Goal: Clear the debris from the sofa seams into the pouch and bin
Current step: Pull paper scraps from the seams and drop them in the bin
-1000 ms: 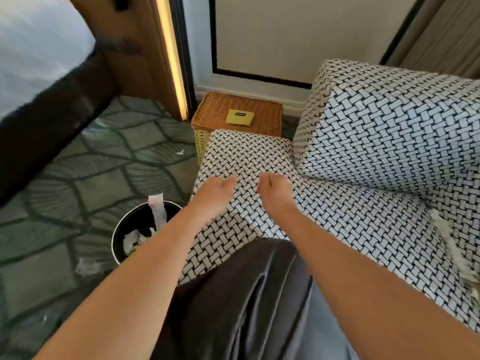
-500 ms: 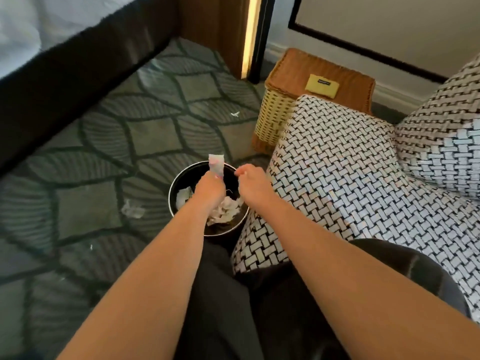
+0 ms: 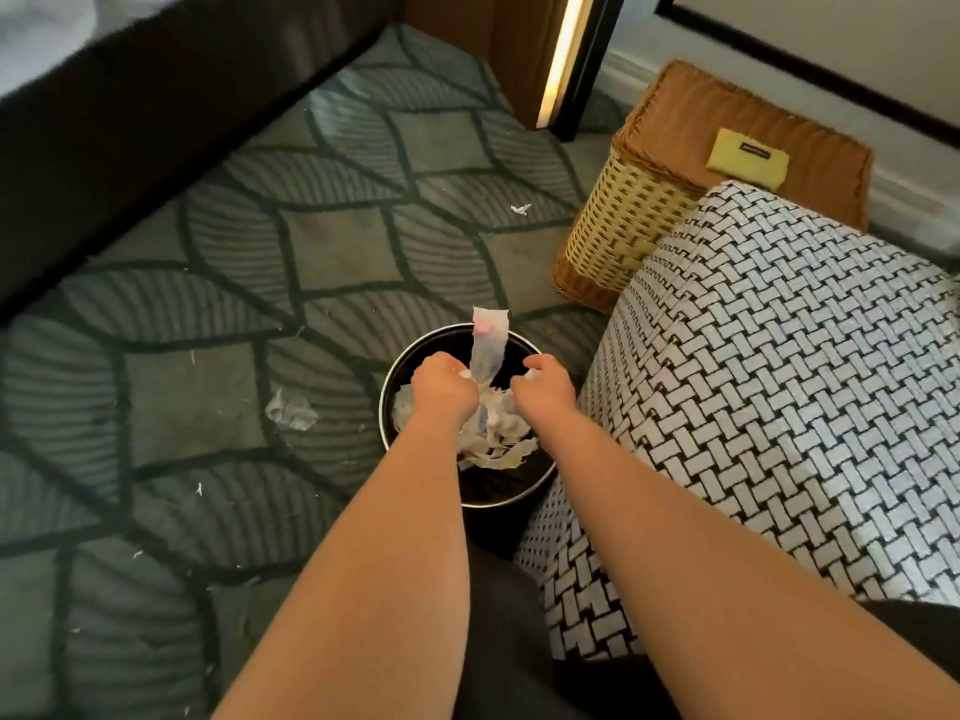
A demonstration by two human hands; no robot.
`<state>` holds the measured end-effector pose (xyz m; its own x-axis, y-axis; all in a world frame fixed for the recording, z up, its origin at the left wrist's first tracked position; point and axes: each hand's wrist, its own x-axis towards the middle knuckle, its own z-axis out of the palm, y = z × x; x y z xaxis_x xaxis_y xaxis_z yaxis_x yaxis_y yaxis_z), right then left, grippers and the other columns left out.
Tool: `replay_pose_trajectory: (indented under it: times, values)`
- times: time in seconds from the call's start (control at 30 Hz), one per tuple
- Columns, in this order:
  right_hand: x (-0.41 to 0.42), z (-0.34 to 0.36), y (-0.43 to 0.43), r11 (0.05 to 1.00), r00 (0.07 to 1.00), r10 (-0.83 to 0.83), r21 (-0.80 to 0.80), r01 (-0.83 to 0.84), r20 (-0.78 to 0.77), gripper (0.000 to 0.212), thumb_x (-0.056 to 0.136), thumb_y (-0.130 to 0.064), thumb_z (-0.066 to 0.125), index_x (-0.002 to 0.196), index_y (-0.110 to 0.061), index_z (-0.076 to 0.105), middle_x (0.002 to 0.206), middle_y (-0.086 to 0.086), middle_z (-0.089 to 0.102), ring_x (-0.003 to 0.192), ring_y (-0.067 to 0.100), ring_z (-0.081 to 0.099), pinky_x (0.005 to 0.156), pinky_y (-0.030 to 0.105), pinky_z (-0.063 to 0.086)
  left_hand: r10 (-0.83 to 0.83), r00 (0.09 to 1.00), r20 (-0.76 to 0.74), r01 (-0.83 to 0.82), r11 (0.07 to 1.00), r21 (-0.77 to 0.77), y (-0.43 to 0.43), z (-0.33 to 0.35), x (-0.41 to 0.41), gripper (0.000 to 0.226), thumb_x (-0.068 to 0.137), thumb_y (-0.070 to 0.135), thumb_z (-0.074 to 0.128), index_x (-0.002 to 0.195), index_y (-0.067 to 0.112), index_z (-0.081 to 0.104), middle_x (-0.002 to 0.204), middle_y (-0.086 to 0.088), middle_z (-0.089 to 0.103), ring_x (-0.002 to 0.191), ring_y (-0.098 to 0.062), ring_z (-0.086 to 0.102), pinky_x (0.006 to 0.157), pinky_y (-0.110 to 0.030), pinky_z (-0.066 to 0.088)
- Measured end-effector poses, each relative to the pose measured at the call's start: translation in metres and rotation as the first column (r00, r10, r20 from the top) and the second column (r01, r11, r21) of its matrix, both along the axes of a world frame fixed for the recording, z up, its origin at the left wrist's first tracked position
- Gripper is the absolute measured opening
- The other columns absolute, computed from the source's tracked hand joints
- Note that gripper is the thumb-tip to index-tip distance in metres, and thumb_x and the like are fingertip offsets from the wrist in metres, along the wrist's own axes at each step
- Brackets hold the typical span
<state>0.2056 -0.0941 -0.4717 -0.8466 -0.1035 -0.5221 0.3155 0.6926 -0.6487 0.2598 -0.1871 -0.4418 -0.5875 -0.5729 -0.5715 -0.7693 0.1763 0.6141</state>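
I log grey-green carpet [image 3: 337,241] with a dark leaf pattern. Dark bed frame [image 3: 156,96] upper left. Lit vertical strip [image 3: 558,59] beside wood panelling. Wicker basket [image 3: 623,226] near pale wall [image 3: 831,33].

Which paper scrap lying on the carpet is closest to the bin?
The crumpled scrap left of the bin; the small white scrap lies farther off.

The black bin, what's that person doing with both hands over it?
A person by the patterned sofa is tidying up. Their left hand and right hand are both curled over the black bin, and each seems to pinch small white scraps. The bin already holds a heap of torn paper, with one long strip sticking up. A few bits lie on the carpet. The yellow pouch sits untouched on the wicker basket.
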Motion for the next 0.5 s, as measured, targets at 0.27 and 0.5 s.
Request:
replay_pose_trajectory:
  times: [0.27, 0.5]
  values:
    - [-0.014, -0.038, -0.023, 0.997, 0.997, 0.061, -0.039, -0.06, 0.037, 0.025, 0.084, -0.006, 0.051, 0.107, -0.015, 0.053, 0.115, 0.008, 0.054, 0.092, 0.019, 0.048, 0.074, 0.026, 0.036, -0.061, 0.996, 0.066, 0.058, 0.997, 0.046, -0.02, -0.035, -0.008, 0.023, 0.091, 0.007, 0.051, 0.109, 0.0, 0.063, 0.119, -0.018, 0.06, 0.114, -0.031, 0.052, 0.093, -0.032, 0.04]
    - [-0.019, -0.054, -0.034, 0.966, 0.963, 0.257, -0.042, -0.254, 0.086, 0.039, 0.091, -0.006, 0.043, 0.128, -0.012, 0.051, 0.136, 0.009, 0.046, 0.124, 0.025, 0.043, 0.096, 0.03, 0.037, -0.214, 0.967, 0.138, 0.21, 0.977, 0.042, -0.028, -0.05, -0.013, 0.018, 0.091, 0.009, 0.051, 0.103, 0.002, 0.064, 0.121, -0.017, 0.059, 0.115, -0.032, 0.052, 0.096, -0.034, 0.04]
